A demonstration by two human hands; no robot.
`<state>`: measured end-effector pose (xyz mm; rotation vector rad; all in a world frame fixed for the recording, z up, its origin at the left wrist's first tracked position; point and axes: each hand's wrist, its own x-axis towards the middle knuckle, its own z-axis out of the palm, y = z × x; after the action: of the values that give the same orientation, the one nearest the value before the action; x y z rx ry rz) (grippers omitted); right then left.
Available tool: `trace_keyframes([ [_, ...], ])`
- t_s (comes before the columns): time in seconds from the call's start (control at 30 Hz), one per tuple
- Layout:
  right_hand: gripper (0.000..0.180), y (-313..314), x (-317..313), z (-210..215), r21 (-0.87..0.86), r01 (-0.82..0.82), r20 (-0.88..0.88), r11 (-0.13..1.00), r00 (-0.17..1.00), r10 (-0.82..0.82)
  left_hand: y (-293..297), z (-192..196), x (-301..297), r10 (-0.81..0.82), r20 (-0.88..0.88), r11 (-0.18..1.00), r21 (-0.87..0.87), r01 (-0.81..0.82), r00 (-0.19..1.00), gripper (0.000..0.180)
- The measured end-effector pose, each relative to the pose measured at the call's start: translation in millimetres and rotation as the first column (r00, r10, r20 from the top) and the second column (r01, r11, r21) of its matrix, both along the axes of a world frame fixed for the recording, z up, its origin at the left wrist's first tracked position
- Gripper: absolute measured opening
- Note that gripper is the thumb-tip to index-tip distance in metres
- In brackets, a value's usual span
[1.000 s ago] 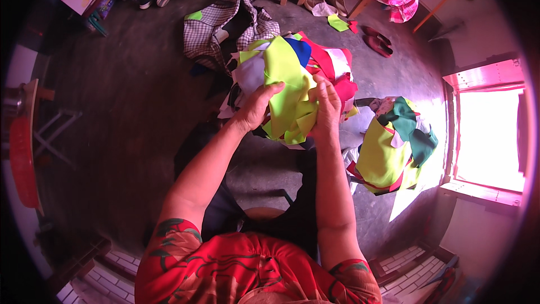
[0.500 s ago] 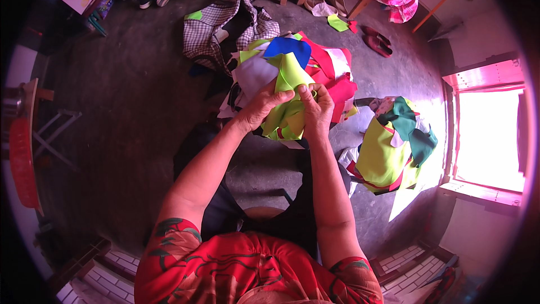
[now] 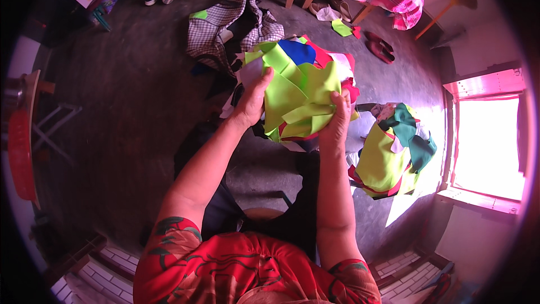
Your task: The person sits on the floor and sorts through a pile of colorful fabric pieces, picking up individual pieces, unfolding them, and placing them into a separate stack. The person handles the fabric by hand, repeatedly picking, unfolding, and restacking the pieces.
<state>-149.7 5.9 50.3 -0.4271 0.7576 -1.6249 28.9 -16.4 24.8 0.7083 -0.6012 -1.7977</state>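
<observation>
I see a bright yellow-green cloth [image 3: 309,93], creased, with angular edges, spread over the scrap pile [image 3: 298,52]. The left hand [image 3: 252,103] grips its left side, the right hand [image 3: 336,121] its right, thumbs uppermost. Dark floor [image 3: 118,112] extends left of the pile; a second heap [image 3: 379,157] stands right, checked fabric [image 3: 209,36] beyond.
</observation>
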Motion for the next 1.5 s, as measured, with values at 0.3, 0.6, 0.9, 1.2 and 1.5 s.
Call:
trace_keyframes([
  [0.3,0.046,0.0,-20.9,-9.9,-0.032,-0.144,0.004,0.989,0.989,0.145,-14.6,17.5,26.1,0.149,-0.294,0.989,0.05,-0.14,0.944,0.046],
  [0.6,0.054,3.4,11.7,-21.1,0.366,-0.477,0.123,0.799,0.876,0.466,-11.0,29.2,29.6,0.114,-0.414,0.993,0.059,-0.099,0.903,0.044],
  [0.9,0.04,8.4,33.4,-14.5,0.161,-0.339,0.126,0.927,0.939,0.321,-7.8,20.2,17.2,-0.019,-0.345,0.999,0.033,0.032,0.938,0.045],
  [1.2,0.026,5.3,15.9,1.2,0.055,-0.075,-0.404,0.996,0.91,0.091,-13.9,17.4,24.6,0.03,-0.188,0.998,-0.043,-0.039,0.982,0.044],
  [1.5,0.023,-4.2,-16.9,-6.2,0.005,0.232,-0.269,0.973,0.937,-0.222,-15.9,6.4,27.2,0.219,0.22,0.975,-0.007,-0.223,0.951,0.032],
])
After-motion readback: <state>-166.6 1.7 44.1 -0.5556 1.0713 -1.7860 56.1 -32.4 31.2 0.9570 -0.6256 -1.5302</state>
